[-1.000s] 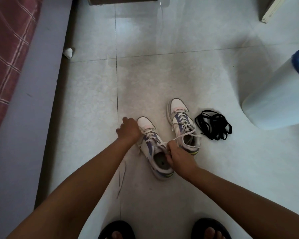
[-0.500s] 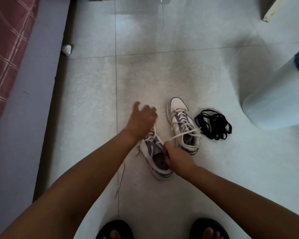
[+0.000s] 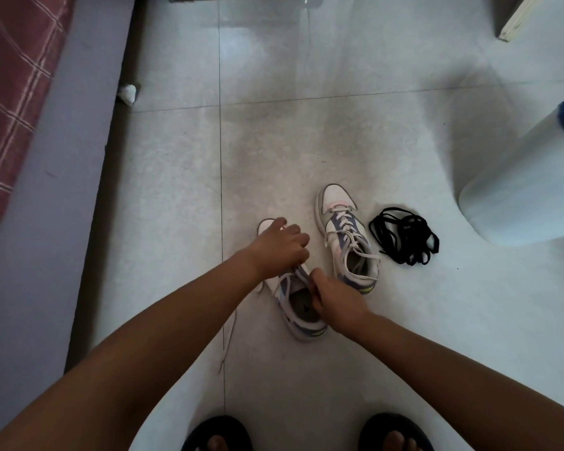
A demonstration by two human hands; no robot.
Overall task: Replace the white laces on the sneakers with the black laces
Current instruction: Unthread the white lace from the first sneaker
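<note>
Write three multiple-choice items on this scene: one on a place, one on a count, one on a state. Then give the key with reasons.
1. Where do the black laces lie?
A. On the floor right of the far sneaker
B. Inside the near sneaker
C. On the bed

2. How many sneakers are on the floor?
A. One
B. Two
C. Three

3. What state is the far sneaker in?
A. Laced in black
B. Without laces
C. Laced in white

Key: 1 A, the black bundle sits on the tile beside that shoe. 2 B, one stands free and one lies under the left hand and right hand. 3 C, white laces cross its tongue.
</note>
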